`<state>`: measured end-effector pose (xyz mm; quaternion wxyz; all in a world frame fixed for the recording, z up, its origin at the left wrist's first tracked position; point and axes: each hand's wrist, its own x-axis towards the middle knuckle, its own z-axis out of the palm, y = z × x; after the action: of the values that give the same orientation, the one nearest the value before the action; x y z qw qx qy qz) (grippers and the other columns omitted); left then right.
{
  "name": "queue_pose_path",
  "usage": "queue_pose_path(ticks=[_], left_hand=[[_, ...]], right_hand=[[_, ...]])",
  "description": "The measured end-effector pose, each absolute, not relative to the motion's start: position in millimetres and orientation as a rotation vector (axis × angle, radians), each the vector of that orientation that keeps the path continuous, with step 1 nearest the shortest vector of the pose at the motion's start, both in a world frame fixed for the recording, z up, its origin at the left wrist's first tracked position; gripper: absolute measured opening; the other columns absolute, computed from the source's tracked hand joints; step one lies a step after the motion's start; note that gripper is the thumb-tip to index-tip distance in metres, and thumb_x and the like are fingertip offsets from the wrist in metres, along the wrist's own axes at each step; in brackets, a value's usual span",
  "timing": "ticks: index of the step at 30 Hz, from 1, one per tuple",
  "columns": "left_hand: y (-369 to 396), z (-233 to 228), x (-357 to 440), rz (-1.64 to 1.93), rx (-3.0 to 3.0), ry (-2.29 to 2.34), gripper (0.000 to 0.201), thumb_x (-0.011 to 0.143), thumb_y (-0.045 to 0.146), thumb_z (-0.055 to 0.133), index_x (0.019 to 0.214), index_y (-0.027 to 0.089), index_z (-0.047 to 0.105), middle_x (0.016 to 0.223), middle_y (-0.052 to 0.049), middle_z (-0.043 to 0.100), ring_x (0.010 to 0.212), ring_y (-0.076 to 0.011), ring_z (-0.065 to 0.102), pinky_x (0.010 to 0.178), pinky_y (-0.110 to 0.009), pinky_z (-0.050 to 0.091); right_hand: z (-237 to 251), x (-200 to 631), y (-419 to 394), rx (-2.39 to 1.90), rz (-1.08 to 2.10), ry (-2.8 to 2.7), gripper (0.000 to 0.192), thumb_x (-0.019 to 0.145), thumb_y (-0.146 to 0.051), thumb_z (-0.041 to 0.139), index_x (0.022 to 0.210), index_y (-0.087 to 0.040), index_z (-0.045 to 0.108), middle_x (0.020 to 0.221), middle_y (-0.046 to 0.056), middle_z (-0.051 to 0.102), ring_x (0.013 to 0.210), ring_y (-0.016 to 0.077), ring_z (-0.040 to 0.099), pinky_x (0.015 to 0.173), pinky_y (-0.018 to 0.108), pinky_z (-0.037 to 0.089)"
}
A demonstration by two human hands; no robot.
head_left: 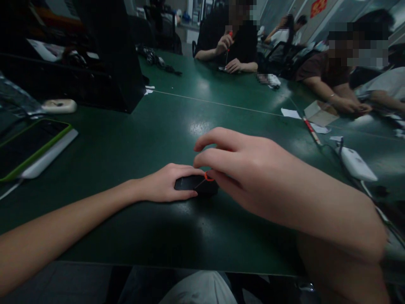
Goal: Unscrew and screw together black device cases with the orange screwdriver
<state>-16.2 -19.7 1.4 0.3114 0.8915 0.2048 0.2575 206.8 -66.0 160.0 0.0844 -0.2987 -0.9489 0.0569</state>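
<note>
No legible text, label, brand or number is present; the red sign (pixel 318 6) on the far wall carries markings that are too blurred and too small to be read.

Both forearms bare, no sleeves in view up to the frame edge. Left hand (pixel 164 185) bare: no glove, no ring, no watch or band at the wrist. Right hand (pixel 253 169) bare too, no glove, no jewellery showing on fingers or wrist. Nails short, unpainted where visible. Light is dim, so fine detail on the hands is hard to tell. Light grey trousers (pixel 196 289) at bottom centre, plain fabric, one knee showing below the counter edge. No markings, logos or tags visible on the cloth.
</note>
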Motion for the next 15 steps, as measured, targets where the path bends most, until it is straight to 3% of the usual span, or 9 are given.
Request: queue_pose_path(ticks=[3,5,7,9,12,15], left_hand=[[-21,3,-15,0.704,2.342,0.538,0.035,0.091,0.035,0.072,0.122,0.02,0.067,0.115,-0.008,0.074,0.102,-0.0252,0.072,0.09,-0.034,0.057],[-21,3,-15,0.73,2.359,0.535,0.033,0.09,0.032,0.072,0.12,0.019,0.066,0.112,-0.007,0.075,0.098,-0.0236,0.072,0.088,-0.033,0.057],[-22,4,-15,0.763,2.395,0.516,0.037,0.089,0.028,0.071,0.124,0.02,0.065,0.115,-0.008,0.074,0.1,-0.0234,0.071,0.09,-0.033,0.056],[-23,6,-15,0.779,2.445,0.494,0.04,0.088,0.025,0.068,0.126,0.02,0.063,0.12,-0.009,0.072,0.106,-0.0246,0.07,0.094,-0.035,0.055],[-27,10,-14,0.789,2.571,0.505,0.042,0.085,0.022,0.065,0.127,0.018,0.062,0.122,-0.012,0.07,0.111,-0.0276,0.067,0.097,-0.04,0.053],[-32,10,-9,0.784,2.683,0.577,0.047,0.086,0.028,0.067,0.131,0.016,0.061,0.126,-0.015,0.069,0.115,-0.0314,0.066,0.098,-0.045,0.052]], right_hand=[[160,209,-70,-0.819,0.132,-2.848,0.039,0.087,-0.003,0.049,0.116,-0.025,0.065,0.151,0.004,0.046,0.123,0.0197,0.058,0.089,0.028,0.05],[161,209,-72,-0.875,0.053,-2.857,0.036,0.089,-0.007,0.054,0.117,-0.026,0.065,0.151,0.005,0.048,0.118,0.0205,0.06,0.082,0.027,0.05],[162,209,-74,-0.968,-0.029,-2.881,0.027,0.09,-0.014,0.059,0.115,-0.024,0.067,0.136,0.008,0.06,0.096,0.0174,0.066,0.07,0.026,0.046],[162,209,-76,-1.044,-0.092,-2.925,0.018,0.091,-0.017,0.061,0.107,-0.021,0.07,0.108,0.006,0.07,0.073,0.0127,0.063,0.061,0.026,0.039],[157,215,-82,-1.122,-0.104,-3.016,0.013,0.088,-0.015,0.063,0.093,-0.022,0.072,0.072,-0.001,0.067,0.053,0.0101,0.051,0.054,0.027,0.027],[152,228,-89,-1.23,0.0,-3.068,0.015,0.082,-0.015,0.068,0.091,-0.026,0.074,0.058,-0.004,0.061,0.046,0.0103,0.044,0.051,0.029,0.021]])
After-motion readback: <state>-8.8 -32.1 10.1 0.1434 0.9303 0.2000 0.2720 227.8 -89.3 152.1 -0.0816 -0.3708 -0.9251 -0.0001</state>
